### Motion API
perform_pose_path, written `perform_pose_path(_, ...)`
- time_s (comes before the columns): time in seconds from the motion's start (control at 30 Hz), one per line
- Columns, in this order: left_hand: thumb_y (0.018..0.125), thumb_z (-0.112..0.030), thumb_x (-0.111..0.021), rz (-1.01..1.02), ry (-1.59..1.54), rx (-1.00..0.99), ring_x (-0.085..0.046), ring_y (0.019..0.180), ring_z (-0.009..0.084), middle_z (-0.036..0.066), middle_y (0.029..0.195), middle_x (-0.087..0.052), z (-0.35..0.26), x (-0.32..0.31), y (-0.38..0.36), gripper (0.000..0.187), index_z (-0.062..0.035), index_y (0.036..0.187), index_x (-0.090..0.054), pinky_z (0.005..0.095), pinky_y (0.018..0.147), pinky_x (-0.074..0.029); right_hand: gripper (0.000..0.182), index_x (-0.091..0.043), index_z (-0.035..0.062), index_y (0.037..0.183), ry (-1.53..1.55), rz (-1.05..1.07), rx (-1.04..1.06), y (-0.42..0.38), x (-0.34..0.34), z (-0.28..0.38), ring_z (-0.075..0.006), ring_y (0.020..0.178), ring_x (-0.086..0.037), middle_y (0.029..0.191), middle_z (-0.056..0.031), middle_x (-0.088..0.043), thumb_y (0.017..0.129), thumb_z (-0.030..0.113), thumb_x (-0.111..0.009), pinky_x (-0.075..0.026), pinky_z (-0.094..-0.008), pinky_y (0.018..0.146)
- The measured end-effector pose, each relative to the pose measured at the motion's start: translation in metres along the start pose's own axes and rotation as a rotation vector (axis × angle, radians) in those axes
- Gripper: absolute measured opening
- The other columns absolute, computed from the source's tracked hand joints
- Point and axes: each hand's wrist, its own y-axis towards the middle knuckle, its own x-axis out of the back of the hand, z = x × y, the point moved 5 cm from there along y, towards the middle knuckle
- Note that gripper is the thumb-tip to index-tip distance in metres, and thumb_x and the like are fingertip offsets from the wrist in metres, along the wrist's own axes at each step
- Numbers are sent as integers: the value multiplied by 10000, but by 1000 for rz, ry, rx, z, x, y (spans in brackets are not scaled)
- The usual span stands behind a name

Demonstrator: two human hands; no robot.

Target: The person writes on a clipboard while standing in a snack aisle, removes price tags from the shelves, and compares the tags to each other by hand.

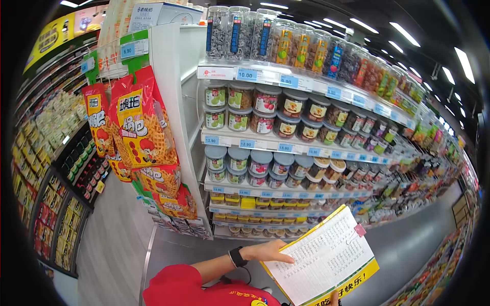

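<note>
My left hand (270,252) grips the left edge of a paper pad (324,255) covered with handwritten lines, its thumb lying on the page. The pad has a yellow border with printed characters at its lower right, and a pink clip (360,230) sits on its upper right edge. At the bottom of the pad, only a finger or so of my right hand (334,298) shows against the lower edge; the rest is out of view. A dark band (238,256) circles my left wrist.
Ahead stands a shelf unit (286,148) with rows of jars and blue price tags. Red snack bags (140,120) hang on its left end. More shelving (51,204) lines the far left, and packaged goods (434,275) fill the lower right. Grey floor (117,229) runs between.
</note>
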Motion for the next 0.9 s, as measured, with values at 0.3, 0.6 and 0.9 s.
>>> perform_pose_path(0.3,797,-151,-646,-506,-297,-76,-531,949,103,72,1070,-589,-15,14,55,390,19,1132,-543,241,833,-419,543,-375,82,1255,-98,186,-165,148,-49,56,-251,1009,-485,1139,-99,-509,806,309,-579,-390,-390,866)
perform_pose_path(0.6,809,-231,-634,-553,71,-64,-534,859,76,47,973,-625,-69,54,70,392,7,1111,-558,232,755,-423,519,-389,81,1240,-124,373,-251,215,-130,72,-244,986,-504,1116,-105,-526,813,320,-563,-408,-377,839)
perform_pose_path(0.9,812,-250,-606,-426,220,-55,-557,779,108,113,882,-634,-102,78,75,375,37,1050,-567,248,684,-435,497,-404,80,1224,-137,414,-245,197,-177,54,-237,962,-523,1094,-110,-542,820,332,-547,-425,-364,811)
